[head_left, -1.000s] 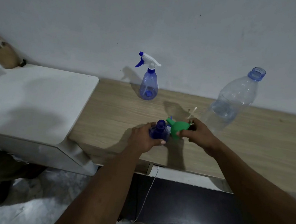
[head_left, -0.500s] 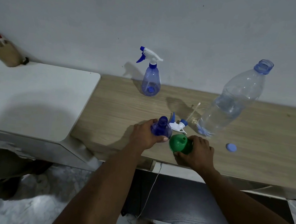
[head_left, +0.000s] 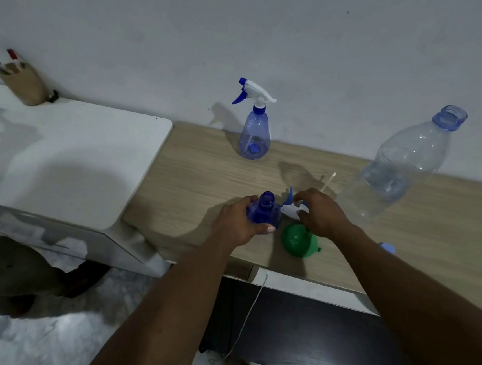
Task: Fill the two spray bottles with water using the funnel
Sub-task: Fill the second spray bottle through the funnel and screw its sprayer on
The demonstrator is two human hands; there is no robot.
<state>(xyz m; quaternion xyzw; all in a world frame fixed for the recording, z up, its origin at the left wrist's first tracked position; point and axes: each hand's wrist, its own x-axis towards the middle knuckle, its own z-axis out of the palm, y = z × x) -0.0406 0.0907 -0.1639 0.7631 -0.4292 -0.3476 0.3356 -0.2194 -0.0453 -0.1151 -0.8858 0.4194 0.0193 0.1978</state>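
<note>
Uncapped spray bottle (head_left: 264,214) gripped by left hand (head_left: 235,226), right hand (head_left: 322,213) clasping loose sprayer head (head_left: 290,210), funnel (head_left: 297,242) beside, water bottle (head_left: 396,179) behind

Beyond the fingers of the left hand (head_left: 237,224) and right hand (head_left: 323,214), wooden tabletop (head_left: 205,173) lies open up to the far spray bottle (head_left: 254,136). Rightward the water bottle (head_left: 396,173) blocks; the green funnel (head_left: 297,242) lies just nearside.

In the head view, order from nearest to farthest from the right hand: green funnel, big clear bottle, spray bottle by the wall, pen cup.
1. Green funnel, just beside the right hand.
2. Big clear bottle, to its right.
3. Spray bottle by the wall, behind.
4. Pen cup, far left.
</note>
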